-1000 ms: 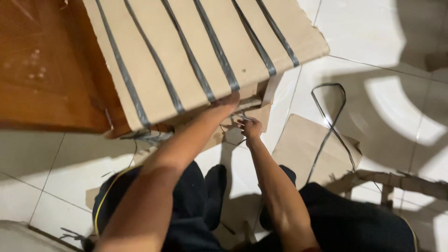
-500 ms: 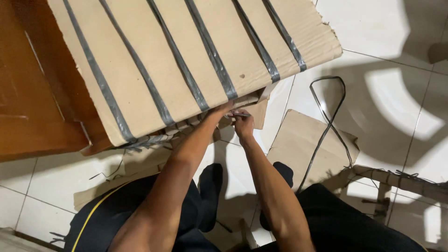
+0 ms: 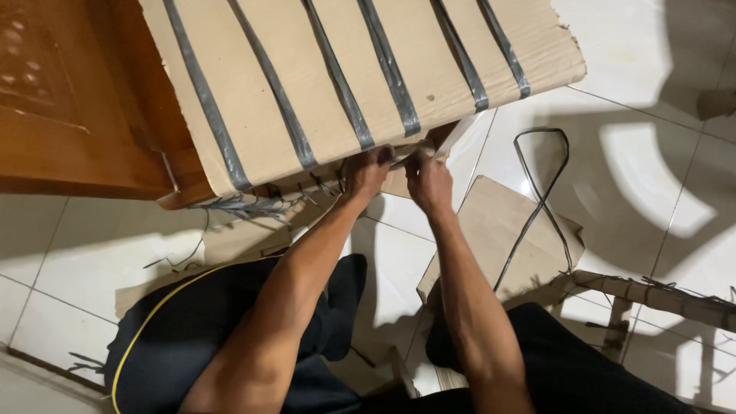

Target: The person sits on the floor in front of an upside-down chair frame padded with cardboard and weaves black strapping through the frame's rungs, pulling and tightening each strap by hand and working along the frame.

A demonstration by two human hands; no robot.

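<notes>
A seated person works at the lower edge of a large cardboard-wrapped panel that stands tilted on a white tiled floor, its top resting against dark wooden furniture at the left of the view. Grey strapping bands run in parallel lines across the cardboard face.

Both hands meet at the middle of the panel's bottom edge. The left hand is curled with its fingers hooked on that edge beside one band's end; the right hand is closed in a pinch just beside it, seemingly on a band end or a scrap of wrapping, though what exactly sits between the fingertips is too small to tell. Frayed band ends hang loose under the panel's lower left corner.

On the floor near the person's right knee lies a loose piece of cardboard, and across it a freed loop of dark strap. A cardboard-wrapped frame part lies at the right edge of the view.

The step in hand looks like freeing a band or the wrapping at the bottom edge. The next move would call for a firm hold on the strap end with the right hand while the left steadies the edge, pulling along the band's line so that the leaning panel does not slip on the smooth tiles.
</notes>
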